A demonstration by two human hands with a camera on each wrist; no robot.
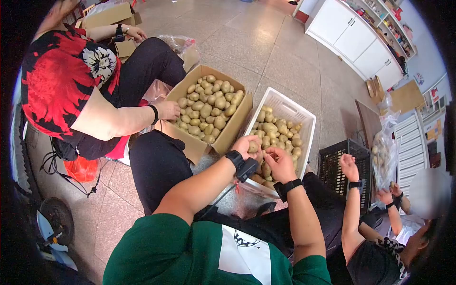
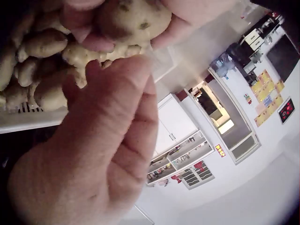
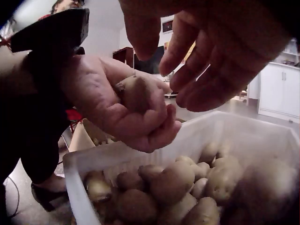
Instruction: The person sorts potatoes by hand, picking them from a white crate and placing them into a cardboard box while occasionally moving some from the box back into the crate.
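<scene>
Over white crate (image 1: 304, 115): left hand (image 1: 247, 145) cups potato (image 1: 253, 147), lifted clear for checking; right hand (image 1: 280, 164) fingers loosely spread, gripping nothing, poised beside it.

Polished stone-tile floor (image 1: 247, 42) underfoot, pale and glossy. White cabinets (image 1: 354, 40) along the far wall, open shelves (image 1: 394, 23) just beside them, a black crate (image 1: 339, 164) nearer, well apart.

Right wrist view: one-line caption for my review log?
Left hand holds a potato above a white crate of potatoes, right hand beside it.
</scene>
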